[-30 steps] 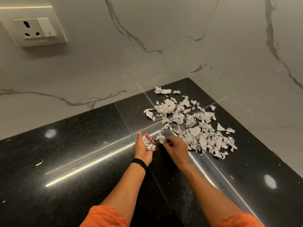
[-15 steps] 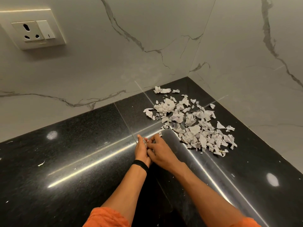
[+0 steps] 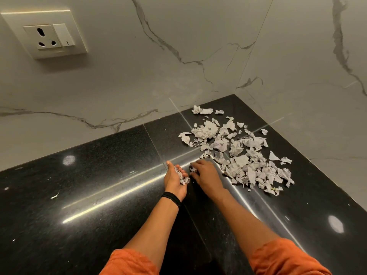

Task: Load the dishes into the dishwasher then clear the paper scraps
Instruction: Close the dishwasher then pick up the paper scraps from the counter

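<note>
— What have you got hold of?

— My left hand point(image 3: 174, 180) is palm up, low over the table point(image 3: 99, 175), with its fingers half curled round a wad point(image 3: 181, 175) of torn paper. My right hand point(image 3: 206, 175) is knuckles up just beside it, fingertips bent down at one small bit point(image 3: 192, 169). I can't tell whether I have it pinched or am only touching it.

— And the rest?

— Most scraps point(image 3: 238, 153) lie loose in the corner, just right of my right hand, some near the wall point(image 3: 198, 56). One sliver point(image 3: 54, 196) lies well apart on the left.

— What could go wrong?

— I think the cup is loose and filling up. If I push more in, or tilt the palm as I lift, pieces will likely spill back out. The table is glossy, so thin pieces may slide under my fingertips rather than lift, and a careless rake could scatter the heap wider. Those nearest the wall may wedge into the joint. And that far sliver is easy to forget.
</note>
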Action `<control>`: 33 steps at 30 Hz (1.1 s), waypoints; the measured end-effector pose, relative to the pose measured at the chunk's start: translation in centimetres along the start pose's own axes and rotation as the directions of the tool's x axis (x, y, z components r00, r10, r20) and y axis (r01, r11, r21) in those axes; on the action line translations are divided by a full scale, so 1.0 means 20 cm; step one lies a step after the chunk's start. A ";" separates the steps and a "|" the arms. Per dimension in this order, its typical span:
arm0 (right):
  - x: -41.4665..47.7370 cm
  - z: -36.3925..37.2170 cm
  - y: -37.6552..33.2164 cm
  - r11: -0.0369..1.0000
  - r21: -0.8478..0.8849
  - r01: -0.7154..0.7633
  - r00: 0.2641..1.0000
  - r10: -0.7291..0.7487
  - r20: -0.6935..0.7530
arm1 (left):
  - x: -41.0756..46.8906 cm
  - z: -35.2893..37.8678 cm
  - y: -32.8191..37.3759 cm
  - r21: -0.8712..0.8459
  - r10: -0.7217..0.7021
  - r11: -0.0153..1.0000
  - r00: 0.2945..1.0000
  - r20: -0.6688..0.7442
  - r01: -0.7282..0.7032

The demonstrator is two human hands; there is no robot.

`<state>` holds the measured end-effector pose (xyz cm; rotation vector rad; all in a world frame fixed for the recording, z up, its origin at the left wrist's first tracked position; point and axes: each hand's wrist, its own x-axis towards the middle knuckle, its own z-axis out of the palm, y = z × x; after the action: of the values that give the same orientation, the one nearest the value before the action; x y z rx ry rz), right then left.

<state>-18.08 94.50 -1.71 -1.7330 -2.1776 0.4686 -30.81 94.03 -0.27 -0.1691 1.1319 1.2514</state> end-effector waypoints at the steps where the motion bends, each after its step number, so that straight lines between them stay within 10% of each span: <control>1: -0.01 0.02 -0.01 0.998 -0.050 0.024 0.999 -0.023 0.026 | 0.00 0.00 0.00 -0.001 0.010 1.000 1.000 0.001 -0.010; 7: -0.11 0.04 0.03 0.992 -0.094 0.086 0.996 -0.083 0.030 | 0.01 0.00 0.01 0.020 0.031 0.999 0.999 0.017 -0.031; 11: -0.15 -0.10 0.02 0.859 0.474 -0.193 0.940 0.300 -0.160 | -0.01 0.03 -0.01 0.045 0.029 0.999 0.999 0.035 -0.030; 15: -0.10 -0.20 -0.11 0.687 0.711 -0.151 0.905 0.385 -0.180 | -0.03 0.09 -0.09 0.028 -0.042 0.999 0.992 0.118 0.038; 23: -0.14 -0.10 -0.19 0.957 0.246 0.151 0.942 -0.064 -0.330 | 0.00 0.08 -0.12 0.035 -0.182 0.983 0.976 0.120 0.179; 28: -0.01 -0.13 -0.13 0.871 0.492 -0.010 0.954 0.155 -0.255 | 0.00 0.14 -0.04 -0.103 -0.186 0.974 0.975 0.124 0.199; 33: 0.14 -0.15 0.07 0.983 0.141 -0.119 0.982 0.138 -0.129 | 0.02 0.14 -0.02 -0.081 -0.159 0.983 0.985 0.072 0.165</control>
<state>-16.05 97.66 0.46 -1.7846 -1.9028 0.4974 -28.87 96.02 0.67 -0.2786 0.9884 1.1528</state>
